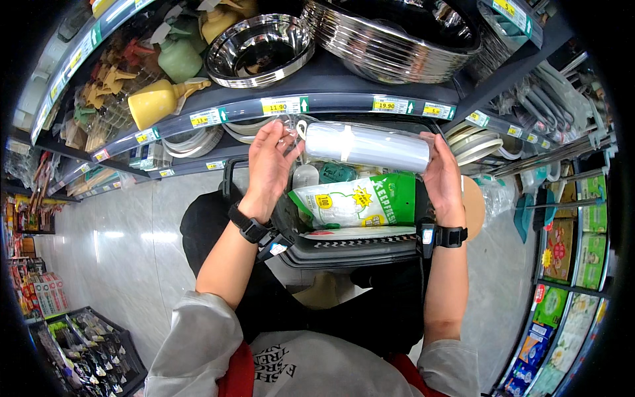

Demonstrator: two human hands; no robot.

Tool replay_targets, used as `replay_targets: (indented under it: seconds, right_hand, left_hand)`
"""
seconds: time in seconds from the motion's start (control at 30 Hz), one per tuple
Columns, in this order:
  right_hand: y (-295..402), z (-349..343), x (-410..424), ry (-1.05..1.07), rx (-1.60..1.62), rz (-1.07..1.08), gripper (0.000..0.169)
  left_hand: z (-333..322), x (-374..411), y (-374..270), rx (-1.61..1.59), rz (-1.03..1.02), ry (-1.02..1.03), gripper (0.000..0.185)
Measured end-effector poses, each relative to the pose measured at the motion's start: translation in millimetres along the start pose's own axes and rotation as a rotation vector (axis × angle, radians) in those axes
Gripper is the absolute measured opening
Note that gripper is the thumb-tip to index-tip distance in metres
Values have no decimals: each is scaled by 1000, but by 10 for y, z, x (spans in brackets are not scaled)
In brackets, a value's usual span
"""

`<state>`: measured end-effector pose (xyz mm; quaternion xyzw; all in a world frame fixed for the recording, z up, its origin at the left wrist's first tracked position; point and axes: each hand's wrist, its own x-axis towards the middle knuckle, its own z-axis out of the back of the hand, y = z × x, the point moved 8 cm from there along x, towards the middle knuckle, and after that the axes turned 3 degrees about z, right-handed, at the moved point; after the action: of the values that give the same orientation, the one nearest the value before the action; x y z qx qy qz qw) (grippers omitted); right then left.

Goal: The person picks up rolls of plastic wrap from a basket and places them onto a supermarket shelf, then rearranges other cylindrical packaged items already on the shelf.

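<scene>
My left hand (273, 159) pinches the clear plastic wrap at one end of a packaged white cylinder (364, 144), near its cord loop. At the cylinder's other end is my right hand (441, 171), with the fingers around the wrapped end. The cylinder lies roughly level above a black shopping basket (347, 258). Inside the basket rest a green and white plastic packet (354, 201), a teal item (337, 173) and a flat white package beneath the packet. Both wrists wear black straps with small devices.
Ahead, a shelf edge (337, 104) with price tags carries stacked steel basins (392, 49), a smaller steel bowl (260, 49) and a yellow spray bottle (154, 104). Shelves with packaged goods (558, 248) stand at the right. A black display bin (89, 347) is at the lower left.
</scene>
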<state>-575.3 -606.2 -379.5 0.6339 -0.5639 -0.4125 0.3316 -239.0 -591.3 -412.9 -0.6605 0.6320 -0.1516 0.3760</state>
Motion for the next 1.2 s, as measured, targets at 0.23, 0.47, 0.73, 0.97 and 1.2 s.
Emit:
replay_targets:
  seconds: [0.23,0.47,0.73,0.97,1.2]
  right_hand:
    - [91,-57,-18,20,-68,114,29]
    - [62,-12,-25,31,-78,94,20]
    - [19,79,0,-24,-141,96,21]
    - [20,47,-11,-52,-156,101,24]
    - [29,30,-7,-51,-181,123,30]
  left_hand:
    - [-5,-12,2,-5,16,18,13]
    - [-17,-24,0,-2,18,5,13]
    - [-30,-28,-4,41,11,1,13]
    - [11,-17,5,75,5,-31,14]
    - [21,-7,6,71,-11,-55,16]
